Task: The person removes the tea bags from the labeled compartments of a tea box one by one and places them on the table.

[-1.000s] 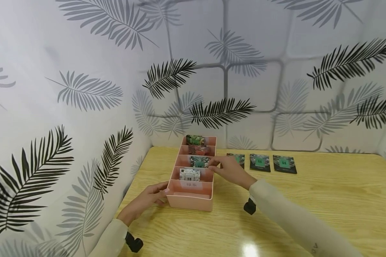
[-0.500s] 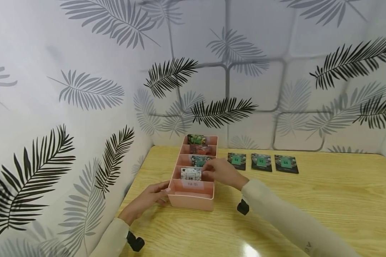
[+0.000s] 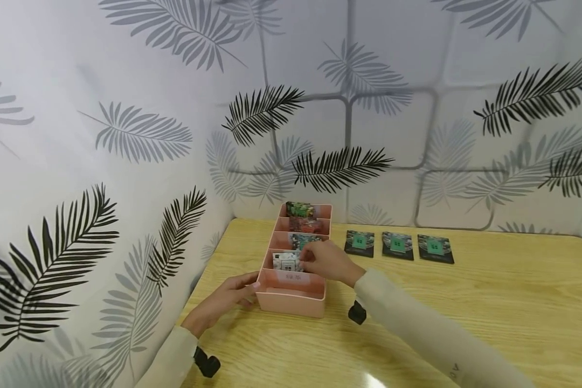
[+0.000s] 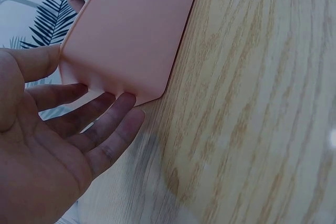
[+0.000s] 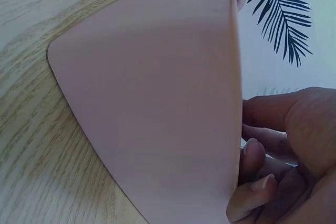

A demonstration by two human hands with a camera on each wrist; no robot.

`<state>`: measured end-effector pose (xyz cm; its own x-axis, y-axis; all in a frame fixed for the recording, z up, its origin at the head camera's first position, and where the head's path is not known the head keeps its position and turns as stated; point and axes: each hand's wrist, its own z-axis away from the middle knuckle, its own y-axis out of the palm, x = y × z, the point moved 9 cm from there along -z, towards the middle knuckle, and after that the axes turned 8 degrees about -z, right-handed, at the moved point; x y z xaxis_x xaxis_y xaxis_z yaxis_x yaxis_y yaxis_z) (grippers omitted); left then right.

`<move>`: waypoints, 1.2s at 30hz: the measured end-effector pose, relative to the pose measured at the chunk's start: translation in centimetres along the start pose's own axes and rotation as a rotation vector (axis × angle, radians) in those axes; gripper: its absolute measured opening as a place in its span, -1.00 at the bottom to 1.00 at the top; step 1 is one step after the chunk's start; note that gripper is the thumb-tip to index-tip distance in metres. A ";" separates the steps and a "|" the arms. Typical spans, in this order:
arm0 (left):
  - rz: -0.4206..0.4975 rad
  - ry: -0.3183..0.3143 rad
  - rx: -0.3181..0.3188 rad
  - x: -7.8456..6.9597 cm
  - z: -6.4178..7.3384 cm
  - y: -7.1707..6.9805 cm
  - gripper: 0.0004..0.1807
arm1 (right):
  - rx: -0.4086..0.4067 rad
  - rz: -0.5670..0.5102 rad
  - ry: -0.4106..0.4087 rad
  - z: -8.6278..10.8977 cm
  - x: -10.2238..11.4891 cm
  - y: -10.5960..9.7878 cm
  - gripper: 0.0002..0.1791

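A long pink divided box stands on the table in the head view. My left hand rests at its front left corner, thumb at the rim and the other fingers, nearly straight, against the outer wall, as the left wrist view shows. My right hand reaches over the right side and pinches the right edge of a white floral sachet in the second compartment from the front. In the right wrist view the box wall hides the sachet and some fingertips. Just behind, a teal sachet is partly covered by my right hand.
A red sachet and a green one stand in the rear compartments. Three dark sachets with green labels, the middle one among them, lie in a row right of the box. Leaf-patterned cloth hangs behind the wooden table.
My right hand has moved forward along the box, from beside the teal sachet to the white one, and now covers part of the teal sachet. My left hand stays at the corner.
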<state>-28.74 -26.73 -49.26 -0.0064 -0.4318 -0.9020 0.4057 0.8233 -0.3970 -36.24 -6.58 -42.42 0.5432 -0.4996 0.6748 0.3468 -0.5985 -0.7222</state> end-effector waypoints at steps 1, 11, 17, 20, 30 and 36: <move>0.002 0.001 0.002 0.0 0.0 0.0 -0.31 | -0.001 -0.005 0.006 -0.1 -0.1 0.1 -0.89; 0.001 0.005 -0.004 0.1 0.0 0.0 -0.30 | -0.038 -0.133 0.006 -0.5 0.2 0.2 -0.61; -0.005 0.013 0.003 -0.1 0.2 0.0 -0.29 | -0.034 -0.104 -0.023 -0.5 0.4 0.7 -0.79; -0.001 0.017 0.006 -0.1 0.2 0.0 -0.30 | -0.033 -0.078 -0.056 -0.4 0.8 0.9 -0.91; -0.002 0.012 0.007 -0.2 -0.1 0.1 -0.32 | -0.111 -0.070 -0.121 0.3 1.4 -0.3 -0.88; 0.000 0.012 0.007 0.0 0.0 0.1 -0.30 | -0.140 -0.089 -0.108 0.4 0.7 -1.3 -0.86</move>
<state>-28.71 -26.65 -49.25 -0.0175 -0.4274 -0.9039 0.4123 0.8205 -0.3959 -35.94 -5.90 -41.06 0.5968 -0.3747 0.7095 0.2916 -0.7225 -0.6269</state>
